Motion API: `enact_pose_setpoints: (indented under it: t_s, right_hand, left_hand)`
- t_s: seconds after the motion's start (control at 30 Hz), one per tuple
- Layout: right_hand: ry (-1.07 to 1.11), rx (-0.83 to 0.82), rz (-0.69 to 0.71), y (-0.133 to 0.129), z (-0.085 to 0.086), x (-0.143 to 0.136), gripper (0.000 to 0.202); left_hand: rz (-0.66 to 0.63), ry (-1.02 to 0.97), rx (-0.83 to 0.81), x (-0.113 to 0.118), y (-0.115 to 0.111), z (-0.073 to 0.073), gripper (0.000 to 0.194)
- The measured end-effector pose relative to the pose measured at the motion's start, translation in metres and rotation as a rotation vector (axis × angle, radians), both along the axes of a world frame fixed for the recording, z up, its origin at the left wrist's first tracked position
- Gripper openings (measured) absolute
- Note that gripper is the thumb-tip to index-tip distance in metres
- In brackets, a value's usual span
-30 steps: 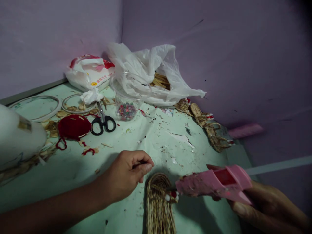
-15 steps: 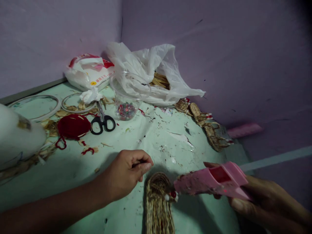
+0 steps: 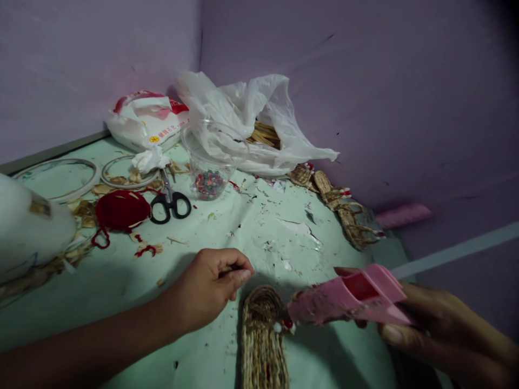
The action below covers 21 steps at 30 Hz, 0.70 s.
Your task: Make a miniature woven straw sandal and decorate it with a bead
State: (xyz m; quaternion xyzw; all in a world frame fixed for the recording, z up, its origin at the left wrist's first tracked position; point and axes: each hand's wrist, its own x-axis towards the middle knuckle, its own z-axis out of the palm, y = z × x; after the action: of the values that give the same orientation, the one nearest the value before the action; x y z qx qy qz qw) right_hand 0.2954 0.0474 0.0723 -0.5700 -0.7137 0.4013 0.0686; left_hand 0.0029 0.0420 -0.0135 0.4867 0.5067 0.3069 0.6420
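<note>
My right hand (image 3: 433, 329) grips a pink tool (image 3: 348, 297) with dried bits stuck along its front. The tool's tip is beside a red bead (image 3: 287, 323) and a white bead at the side of a woven straw piece (image 3: 264, 346). That piece lies on the pale green table cover near the front edge. Above and left of it, my left hand (image 3: 217, 283) is closed, thumb against forefinger. Anything pinched in those fingertips is too small to make out.
Black-handled scissors (image 3: 171, 205), red yarn (image 3: 122, 210), two hoops and a clear cup of beads (image 3: 208, 181) stand at the left. Behind are a plastic bag (image 3: 259, 124) and a tissue pack (image 3: 148, 121). Small woven pieces (image 3: 340, 208) lie back right.
The pink tool and my right hand have shifted slightly left. My left hand has stayed almost still, its fingers closed as before.
</note>
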Motion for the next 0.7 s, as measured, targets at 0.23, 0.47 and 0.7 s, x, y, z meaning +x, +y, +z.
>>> enact_pose_setpoints:
  t_s: [0.23, 0.47, 0.7]
  right_hand:
    - [0.185, -0.057, -0.001, 0.010, 0.000, -0.011, 0.018]
    - [0.594, -0.156, -0.449, -0.006, -0.049, -0.026, 0.030]
    - [0.781, -0.153, -0.679, -0.012, -0.083, -0.043, 0.027]
  left_hand:
    - [0.005, 0.009, 0.027, 0.000, 0.001, -0.001, 0.013]
    - [-0.020, 0.015, 0.251, 0.002, -0.006, 0.004, 0.015]
    - [-0.034, 0.025, 0.249, 0.011, -0.014, 0.005, 0.016]
